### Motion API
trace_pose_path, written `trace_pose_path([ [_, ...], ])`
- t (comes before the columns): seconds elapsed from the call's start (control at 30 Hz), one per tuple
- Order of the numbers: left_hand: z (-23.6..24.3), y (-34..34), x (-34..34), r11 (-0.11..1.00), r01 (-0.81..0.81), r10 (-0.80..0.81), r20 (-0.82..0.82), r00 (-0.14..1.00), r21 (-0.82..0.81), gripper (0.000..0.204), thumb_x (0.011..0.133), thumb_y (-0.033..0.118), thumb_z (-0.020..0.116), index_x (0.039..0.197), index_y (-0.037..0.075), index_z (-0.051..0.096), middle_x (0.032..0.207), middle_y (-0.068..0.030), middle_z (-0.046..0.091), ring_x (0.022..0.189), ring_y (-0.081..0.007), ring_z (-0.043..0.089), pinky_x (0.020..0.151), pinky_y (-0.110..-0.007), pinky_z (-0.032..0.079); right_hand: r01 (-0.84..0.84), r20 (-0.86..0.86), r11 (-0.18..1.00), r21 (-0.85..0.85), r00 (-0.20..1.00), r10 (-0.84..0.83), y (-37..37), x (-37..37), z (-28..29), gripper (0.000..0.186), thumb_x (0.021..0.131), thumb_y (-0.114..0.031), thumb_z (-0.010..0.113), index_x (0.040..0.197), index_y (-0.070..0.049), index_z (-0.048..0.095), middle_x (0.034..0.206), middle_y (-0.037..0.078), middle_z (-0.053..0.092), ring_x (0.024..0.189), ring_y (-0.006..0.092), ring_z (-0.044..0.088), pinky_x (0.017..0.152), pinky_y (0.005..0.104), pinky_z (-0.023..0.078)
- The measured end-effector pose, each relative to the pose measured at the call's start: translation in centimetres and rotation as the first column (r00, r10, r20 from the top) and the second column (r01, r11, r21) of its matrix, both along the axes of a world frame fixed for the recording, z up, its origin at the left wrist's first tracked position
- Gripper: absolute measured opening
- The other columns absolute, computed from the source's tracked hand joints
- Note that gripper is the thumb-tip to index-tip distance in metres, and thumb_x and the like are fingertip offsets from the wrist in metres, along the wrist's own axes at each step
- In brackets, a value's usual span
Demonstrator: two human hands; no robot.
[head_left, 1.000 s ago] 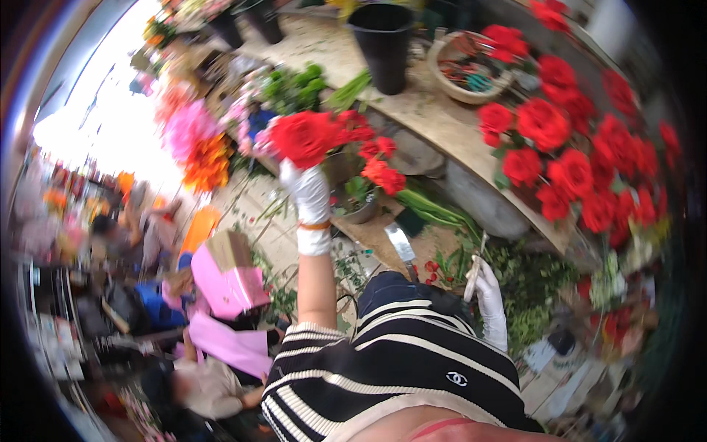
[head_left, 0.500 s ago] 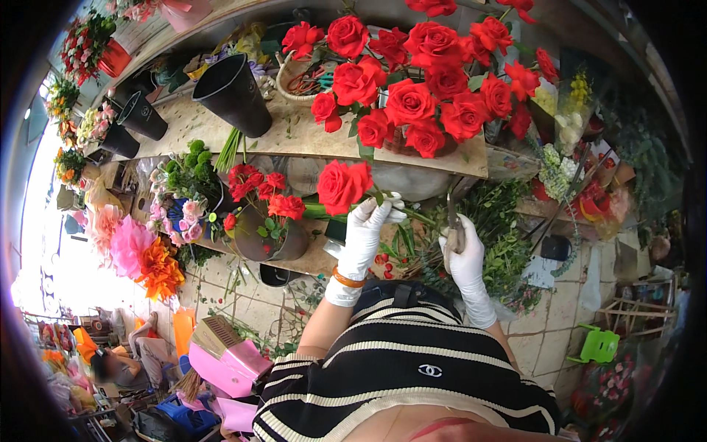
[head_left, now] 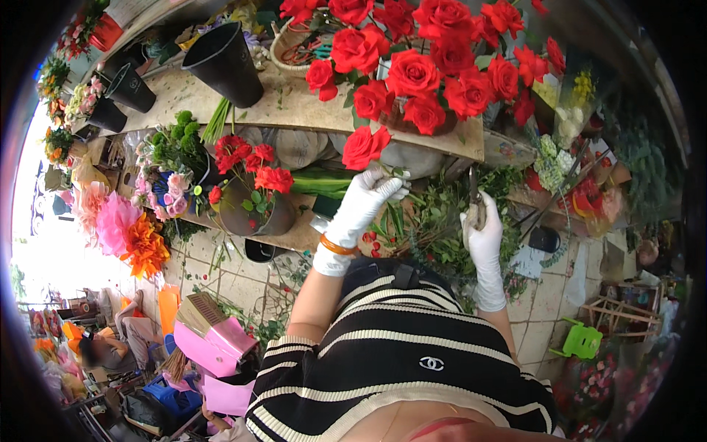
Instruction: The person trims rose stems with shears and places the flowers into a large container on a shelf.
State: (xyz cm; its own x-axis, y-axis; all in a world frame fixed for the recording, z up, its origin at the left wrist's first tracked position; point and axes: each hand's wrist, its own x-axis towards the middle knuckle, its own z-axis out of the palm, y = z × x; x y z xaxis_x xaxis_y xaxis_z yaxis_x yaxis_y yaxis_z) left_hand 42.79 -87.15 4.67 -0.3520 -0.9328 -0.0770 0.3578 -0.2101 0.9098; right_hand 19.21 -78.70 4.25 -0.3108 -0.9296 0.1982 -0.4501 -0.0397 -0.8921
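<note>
My white-gloved left hand [head_left: 366, 197] pinches the stem of a single red rose [head_left: 365, 147]. The bloom stands just beyond my fingertips, before the edge of the wooden bench [head_left: 309, 110]. To its right, apart from the rose, my gloved right hand [head_left: 484, 234] grips pruning shears [head_left: 474, 193] with the blades pointing away from me. Whether the blades are parted is too small to tell. On the bench beyond both hands stands a large bunch of red roses [head_left: 417, 74]. Cut green foliage [head_left: 434, 228] lies below and between my hands.
Black buckets [head_left: 227, 68] and a tool basket [head_left: 289, 53] stand on the bench. Left of my left hand is a grey bucket [head_left: 254, 215] with smaller red roses. Paper-wrapped flowers [head_left: 118, 228] are farther left; a person [head_left: 121, 346] sits at lower left. A green stool [head_left: 579, 339] is at right.
My hands have spread farther apart, the right one moving rightward with the shears. The rose bloom has swung right and away from me. The whole view has tilted slightly.
</note>
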Motion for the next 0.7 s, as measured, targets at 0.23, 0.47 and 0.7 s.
trace_pose_path([
  [0.23,1.0,0.0,0.7,0.991,0.118,-0.101,0.218,0.971,-0.067,0.028,0.082,0.003,0.066,0.106,-0.006,0.055,0.089,-0.0132,0.066,0.079,-0.0173,0.065,0.071,-0.026,0.052,0.007,-0.077,1.000,0.002,0.997,-0.006,0.8,-1.5,0.8,0.047,0.077,0.006,0.061,0.121,-0.002,0.049,0.101,0.007,0.060,0.088,0.0121,0.056,0.079,0.0233,0.043],
  [0.47,0.4,-0.1,-1.8,0.976,-0.122,0.146,0.123,0.982,-0.181,0.022,0.083,0.005,0.064,0.099,-0.009,0.059,0.090,-0.0124,0.064,0.077,-0.0184,0.065,0.071,-0.027,0.053,0.048,0.024,0.991,-0.122,0.999,-0.045,2.3,-2.0,-0.3,0.053,0.070,0.009,0.061,0.121,-0.001,0.050,0.099,0.008,0.060,0.088,0.0135,0.058,0.078,0.0272,0.048],
  [0.7,-1.3,0.1,-3.6,0.978,-0.160,0.171,0.073,0.983,-0.134,0.020,0.085,0.005,0.063,0.100,-0.007,0.058,0.092,-0.0124,0.064,0.079,-0.0197,0.065,0.074,-0.029,0.054,-0.564,0.635,0.817,0.119,0.676,0.374,3.5,-2.0,-0.7,0.050,0.089,-0.030,0.058,0.125,0.001,0.041,0.093,0.005,0.056,0.070,0.0072,0.050,0.060,0.0198,0.042],
])
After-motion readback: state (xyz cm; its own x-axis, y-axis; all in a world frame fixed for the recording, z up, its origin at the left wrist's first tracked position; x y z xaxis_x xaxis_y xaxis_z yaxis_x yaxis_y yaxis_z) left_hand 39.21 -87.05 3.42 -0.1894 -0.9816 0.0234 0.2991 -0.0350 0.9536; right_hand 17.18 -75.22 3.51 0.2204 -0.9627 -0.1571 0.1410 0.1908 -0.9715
